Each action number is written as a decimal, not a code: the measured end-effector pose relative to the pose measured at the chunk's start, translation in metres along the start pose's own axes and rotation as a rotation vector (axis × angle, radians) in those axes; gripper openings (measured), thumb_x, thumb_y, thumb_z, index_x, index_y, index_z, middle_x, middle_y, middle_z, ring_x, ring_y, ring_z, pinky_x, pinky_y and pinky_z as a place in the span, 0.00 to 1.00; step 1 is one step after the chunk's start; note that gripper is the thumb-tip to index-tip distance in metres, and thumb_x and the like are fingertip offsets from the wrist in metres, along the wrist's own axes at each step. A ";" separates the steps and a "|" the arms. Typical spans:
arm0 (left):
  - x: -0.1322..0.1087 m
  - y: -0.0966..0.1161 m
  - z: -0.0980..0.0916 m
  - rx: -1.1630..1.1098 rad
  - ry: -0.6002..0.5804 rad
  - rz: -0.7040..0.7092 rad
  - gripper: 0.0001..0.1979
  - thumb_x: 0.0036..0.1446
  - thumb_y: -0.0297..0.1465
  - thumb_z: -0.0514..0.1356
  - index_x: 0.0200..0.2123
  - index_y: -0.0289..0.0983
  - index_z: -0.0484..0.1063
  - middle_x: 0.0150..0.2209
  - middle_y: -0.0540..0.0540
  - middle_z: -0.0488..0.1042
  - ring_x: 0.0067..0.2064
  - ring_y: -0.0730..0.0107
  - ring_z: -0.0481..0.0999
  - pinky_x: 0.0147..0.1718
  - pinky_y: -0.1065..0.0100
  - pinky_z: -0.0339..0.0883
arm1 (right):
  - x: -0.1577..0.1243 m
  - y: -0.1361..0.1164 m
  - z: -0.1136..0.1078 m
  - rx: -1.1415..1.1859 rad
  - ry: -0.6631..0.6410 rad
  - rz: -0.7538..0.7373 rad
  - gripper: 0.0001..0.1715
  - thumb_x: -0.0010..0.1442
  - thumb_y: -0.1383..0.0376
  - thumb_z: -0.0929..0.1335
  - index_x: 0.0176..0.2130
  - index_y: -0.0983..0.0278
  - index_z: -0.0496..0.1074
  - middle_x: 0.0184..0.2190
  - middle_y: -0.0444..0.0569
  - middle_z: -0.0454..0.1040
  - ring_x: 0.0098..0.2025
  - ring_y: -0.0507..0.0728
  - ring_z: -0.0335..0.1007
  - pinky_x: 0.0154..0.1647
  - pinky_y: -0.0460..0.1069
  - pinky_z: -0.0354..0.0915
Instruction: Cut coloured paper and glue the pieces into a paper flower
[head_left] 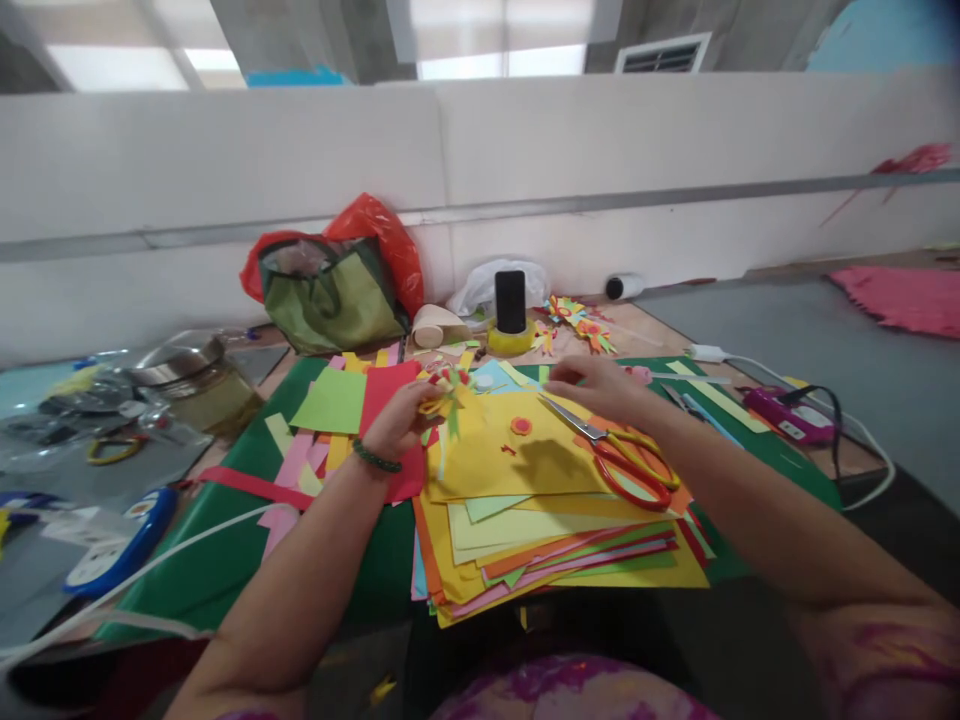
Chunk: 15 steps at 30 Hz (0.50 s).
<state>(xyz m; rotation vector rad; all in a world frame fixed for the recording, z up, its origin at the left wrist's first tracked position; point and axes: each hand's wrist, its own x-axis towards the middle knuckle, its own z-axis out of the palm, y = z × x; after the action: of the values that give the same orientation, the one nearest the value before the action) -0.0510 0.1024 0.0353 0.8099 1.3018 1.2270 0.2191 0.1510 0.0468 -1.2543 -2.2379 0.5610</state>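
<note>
My left hand point(405, 415), with a dark green bead bracelet on the wrist, pinches a paper flower point(459, 400) with yellow, green and red strips. My right hand point(596, 385) hovers above the paper stack, its fingers bent and slightly apart, with no object visible in them. Just below it, scissors point(619, 450) with red and yellow handles lie on a yellow sheet point(480, 470), blades toward the upper left. Beside them on that sheet rest a small orange-red paper disc point(520, 427) and a tiny red scrap point(508, 450).
Behind stand a phone point(510, 302) on a yellow tape roll point(511, 340) and several finished paper flowers point(581, 322). A green bag point(330, 300) and glass jar point(199, 380) are at left. A purple power strip point(787, 415) and white cable point(885, 465) lie at right.
</note>
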 end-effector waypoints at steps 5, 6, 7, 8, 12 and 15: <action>0.000 -0.011 -0.005 0.004 -0.024 -0.073 0.07 0.37 0.28 0.63 0.24 0.36 0.67 0.22 0.54 0.65 0.22 0.79 0.64 0.17 0.78 0.58 | -0.036 0.065 -0.044 -0.526 -0.160 0.439 0.26 0.59 0.46 0.64 0.21 0.61 0.70 0.21 0.51 0.73 0.25 0.58 0.69 0.26 0.49 0.57; -0.002 -0.015 -0.001 0.061 -0.098 -0.085 0.08 0.38 0.28 0.63 0.24 0.36 0.67 0.22 0.54 0.64 0.22 0.79 0.63 0.17 0.77 0.59 | -0.042 0.073 -0.045 -0.594 -0.165 0.485 0.28 0.59 0.45 0.63 0.20 0.62 0.70 0.22 0.53 0.74 0.25 0.59 0.70 0.25 0.49 0.57; -0.004 -0.020 0.003 0.117 -0.182 -0.099 0.08 0.38 0.30 0.64 0.24 0.36 0.67 0.21 0.54 0.62 0.22 0.79 0.63 0.18 0.77 0.60 | -0.047 0.079 -0.046 -0.639 -0.161 0.510 0.30 0.59 0.44 0.63 0.19 0.62 0.70 0.22 0.54 0.74 0.25 0.59 0.70 0.24 0.49 0.57; -0.005 -0.025 0.006 0.163 -0.263 -0.115 0.09 0.39 0.31 0.65 0.24 0.36 0.67 0.21 0.55 0.62 0.22 0.79 0.62 0.19 0.76 0.61 | -0.051 0.082 -0.044 -0.657 -0.146 0.521 0.32 0.59 0.42 0.61 0.19 0.62 0.70 0.22 0.55 0.74 0.24 0.60 0.69 0.24 0.50 0.56; -0.006 -0.036 0.014 0.233 -0.389 -0.150 0.10 0.41 0.33 0.65 0.24 0.36 0.67 0.19 0.56 0.58 0.20 0.81 0.58 0.18 0.77 0.58 | -0.056 0.088 -0.038 -0.607 -0.065 0.560 0.34 0.58 0.39 0.60 0.18 0.61 0.69 0.22 0.55 0.73 0.22 0.60 0.67 0.23 0.51 0.56; -0.004 -0.037 0.013 0.246 -0.382 -0.163 0.10 0.41 0.33 0.66 0.25 0.35 0.68 0.20 0.55 0.59 0.20 0.80 0.58 0.17 0.76 0.58 | -0.053 0.093 -0.039 -0.585 -0.052 0.631 0.31 0.58 0.43 0.63 0.18 0.61 0.69 0.22 0.57 0.73 0.23 0.61 0.67 0.25 0.52 0.56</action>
<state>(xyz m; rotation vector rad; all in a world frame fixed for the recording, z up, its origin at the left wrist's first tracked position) -0.0308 0.0927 0.0035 1.0347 1.1870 0.7463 0.3272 0.1549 0.0116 -2.2963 -2.0898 0.1353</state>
